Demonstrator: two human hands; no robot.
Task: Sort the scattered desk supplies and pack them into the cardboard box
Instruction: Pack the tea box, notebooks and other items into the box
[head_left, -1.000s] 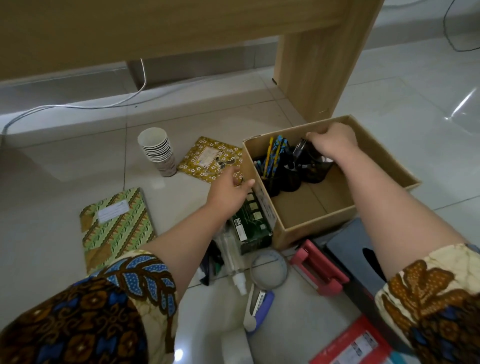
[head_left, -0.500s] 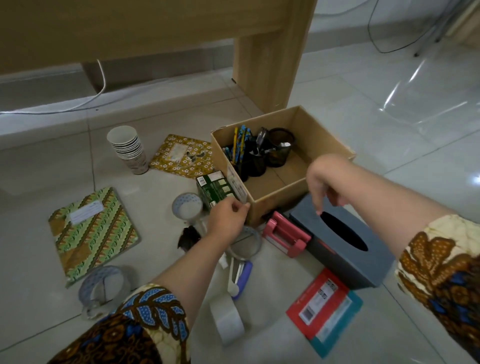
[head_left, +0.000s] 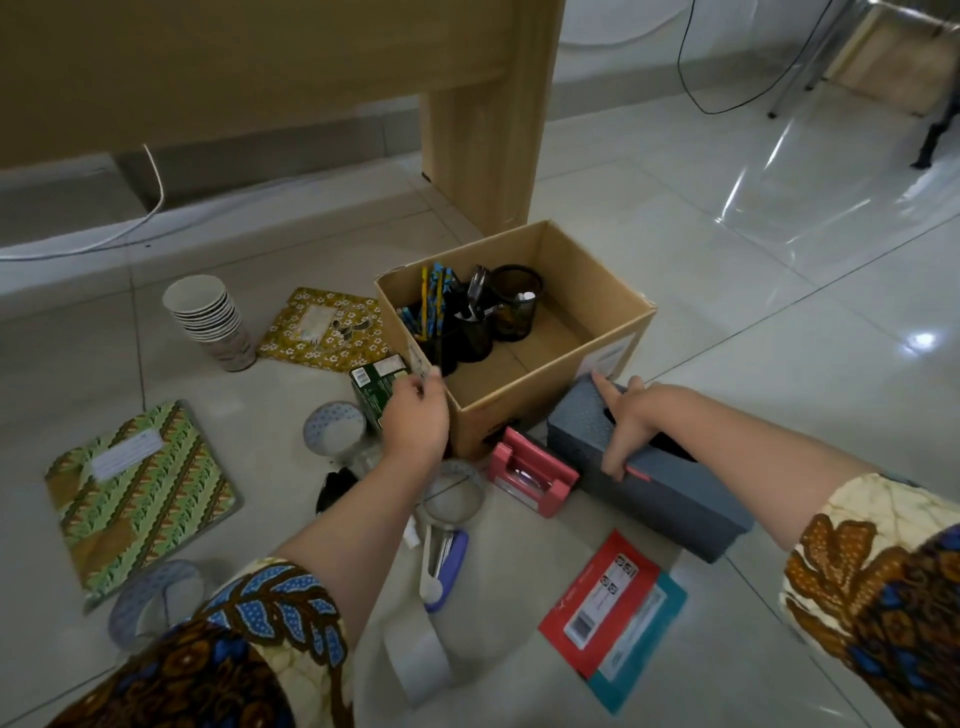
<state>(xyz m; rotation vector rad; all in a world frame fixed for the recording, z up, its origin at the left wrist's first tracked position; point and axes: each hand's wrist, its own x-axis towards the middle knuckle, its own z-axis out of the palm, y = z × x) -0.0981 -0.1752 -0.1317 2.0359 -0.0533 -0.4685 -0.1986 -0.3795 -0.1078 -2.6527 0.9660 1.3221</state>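
Cardboard box sits open on the tiled floor, just near of the wooden desk leg. Inside, far-left corner: three black mesh pen holders with pencils and scissors; rest of the box bottom bare.

Right hand is on the grey tissue box, which lies on the floor touching the box's near-right corner. Hand spread wide over its far end: index finger along the top toward the far edge, thumb down the left side face, the other fingers over the top by the slot. Clamped across the width; can't tell if it's off the floor.

Left hand at the cardboard box's near-left corner, fingertips pinching the rim there, loosely curled, nothing else in it. Green carton just left of it, partly hidden behind the hand.

Loose on the floor: pink tape dispenser between the hands, touching the tissue box; paper cup stack and yellow notebook far left; green notebook left; tape rolls, red and teal envelopes near.
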